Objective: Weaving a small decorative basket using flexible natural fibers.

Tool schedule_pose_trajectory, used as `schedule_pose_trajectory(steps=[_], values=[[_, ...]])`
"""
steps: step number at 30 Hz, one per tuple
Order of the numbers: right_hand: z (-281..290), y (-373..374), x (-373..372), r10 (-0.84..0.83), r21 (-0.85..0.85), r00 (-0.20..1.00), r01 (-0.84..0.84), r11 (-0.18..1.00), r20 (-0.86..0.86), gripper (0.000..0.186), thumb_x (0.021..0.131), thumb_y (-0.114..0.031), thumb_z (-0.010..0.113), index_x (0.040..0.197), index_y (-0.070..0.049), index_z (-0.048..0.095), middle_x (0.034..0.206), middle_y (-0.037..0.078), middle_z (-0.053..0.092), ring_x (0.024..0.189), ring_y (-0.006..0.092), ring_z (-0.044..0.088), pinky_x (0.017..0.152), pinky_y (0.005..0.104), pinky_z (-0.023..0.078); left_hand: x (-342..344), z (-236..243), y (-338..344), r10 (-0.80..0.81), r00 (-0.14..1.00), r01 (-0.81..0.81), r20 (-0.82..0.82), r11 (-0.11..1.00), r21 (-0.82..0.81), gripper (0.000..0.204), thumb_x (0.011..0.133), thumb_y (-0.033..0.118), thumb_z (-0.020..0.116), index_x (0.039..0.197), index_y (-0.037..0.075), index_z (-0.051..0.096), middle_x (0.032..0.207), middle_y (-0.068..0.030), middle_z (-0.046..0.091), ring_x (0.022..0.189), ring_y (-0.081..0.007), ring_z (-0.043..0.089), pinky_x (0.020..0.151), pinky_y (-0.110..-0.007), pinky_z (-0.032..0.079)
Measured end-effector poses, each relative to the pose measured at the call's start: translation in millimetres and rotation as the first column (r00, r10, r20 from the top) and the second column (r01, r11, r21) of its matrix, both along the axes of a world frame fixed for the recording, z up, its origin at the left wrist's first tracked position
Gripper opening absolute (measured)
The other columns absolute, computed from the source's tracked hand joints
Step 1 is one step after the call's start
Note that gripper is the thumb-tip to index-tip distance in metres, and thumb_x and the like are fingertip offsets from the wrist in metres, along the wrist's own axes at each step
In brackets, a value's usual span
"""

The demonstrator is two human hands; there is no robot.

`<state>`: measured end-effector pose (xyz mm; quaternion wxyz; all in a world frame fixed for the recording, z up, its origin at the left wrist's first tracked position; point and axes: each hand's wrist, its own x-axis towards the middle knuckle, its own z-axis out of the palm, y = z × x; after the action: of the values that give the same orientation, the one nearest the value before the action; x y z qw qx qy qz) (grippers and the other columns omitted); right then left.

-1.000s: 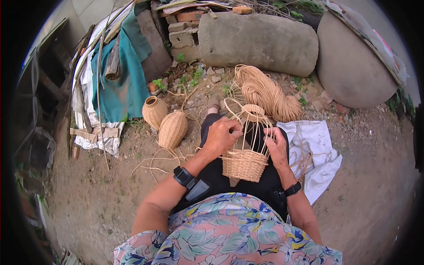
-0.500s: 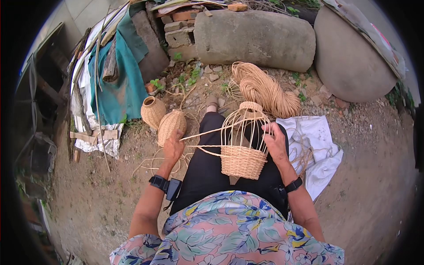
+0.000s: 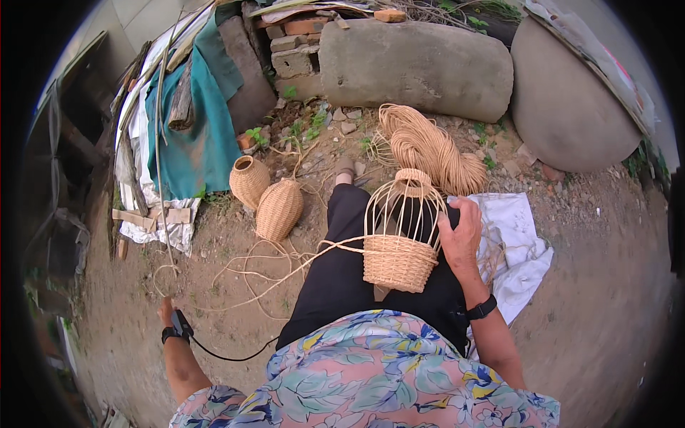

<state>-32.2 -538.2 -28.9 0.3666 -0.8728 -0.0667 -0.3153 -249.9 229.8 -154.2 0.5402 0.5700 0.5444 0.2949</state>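
Note:
A half-woven basket (image 3: pixel 401 264) rests on my lap, its lower wall closely woven and its upper ribs bare up to a small woven ring (image 3: pixel 414 183). My right hand (image 3: pixel 462 232) is closed at its right side, thumb and fingers at the ribs. A straw-coloured cord (image 3: pixel 275 283) runs from the top of the woven wall leftward and down to my left hand (image 3: pixel 166 310). That hand is stretched far out to the left, low over the ground, closed on the cord. Its fingers show only in part.
Two finished woven vessels, a smaller one (image 3: pixel 250 182) and a larger one (image 3: pixel 280 210), sit on the dirt left of my legs. A big hank of cord (image 3: pixel 435 153) lies beyond the basket, beside a white sack (image 3: pixel 517 246). A concrete cylinder (image 3: pixel 414 68) lies behind.
My left hand has swung from beside the larger vessel out to the far lower left, drawing the cord along. The right hand has shifted slightly right with the basket.

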Motion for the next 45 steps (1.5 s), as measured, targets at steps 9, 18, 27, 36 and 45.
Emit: schedule_pose_trajectory(steps=[9,18,27,36,45], values=[[57.1,59.8,35.6,-0.014,-0.325,0.922,-0.122,0.938,-0.387,0.044,0.079,-0.029,0.064,0.115,-0.006,0.055,0.112,0.014,0.056,0.108,0.0345,0.053,0.091,0.0478,0.042,183.6,74.7,-267.4,-0.703,0.645,0.748,-0.298,0.501,0.436,0.029,0.087,0.021,0.066,0.106,0.000,0.067,0.092,-0.0116,0.071,0.087,-0.0186,0.067,0.079,-0.033,0.052],[32.9,38.1,8.4,0.153,0.108,0.984,-0.143,0.984,-0.095,0.036,0.071,-0.006,0.062,0.106,-0.003,0.054,0.102,0.014,0.058,0.094,0.0314,0.059,0.085,0.0406,0.047,160.8,181.0,-501.2,-0.741,-0.025,0.727,-0.671,-0.474,0.497,0.029,0.091,0.033,0.061,0.098,0.006,0.068,0.089,-0.0097,0.067,0.078,-0.0253,0.062,0.079,-0.037,0.044],[17.4,29.3,-0.9,0.183,0.285,0.983,-0.183,0.941,0.027,0.037,0.071,-0.002,0.061,0.107,0.000,0.054,0.101,0.014,0.058,0.090,0.0273,0.059,0.083,0.0372,0.047,199.2,155.0,-528.1,-0.966,0.143,0.951,0.215,0.195,0.240,0.024,0.094,0.032,0.062,0.101,0.010,0.067,0.068,0.0054,0.050,0.060,-0.0030,0.042,0.052,-0.020,0.033],[7.6,25.1,2.3,0.176,0.310,0.984,-0.176,0.934,0.030,0.035,0.071,-0.002,0.062,0.106,0.001,0.054,0.100,0.014,0.057,0.087,0.0262,0.059,0.082,0.0357,0.047,209.6,155.4,-536.8,-0.994,0.096,0.855,0.051,0.109,0.507,0.023,0.094,0.024,0.059,0.100,0.004,0.069,0.075,-0.0004,0.059,0.065,-0.0069,0.050,0.058,-0.025,0.042],[9.9,30.7,-1.7,0.190,0.333,0.981,-0.194,0.923,0.045,0.034,0.072,-0.001,0.062,0.104,0.001,0.054,0.100,0.013,0.058,0.086,0.0247,0.059,0.082,0.0355,0.047,216.6,162.1,-556.3,-0.971,0.230,0.835,-0.063,0.164,0.525,0.034,0.092,0.039,0.059,0.099,0.008,0.070,0.060,-0.0087,0.062,0.054,-0.0262,0.060,0.056,-0.039,0.047]])
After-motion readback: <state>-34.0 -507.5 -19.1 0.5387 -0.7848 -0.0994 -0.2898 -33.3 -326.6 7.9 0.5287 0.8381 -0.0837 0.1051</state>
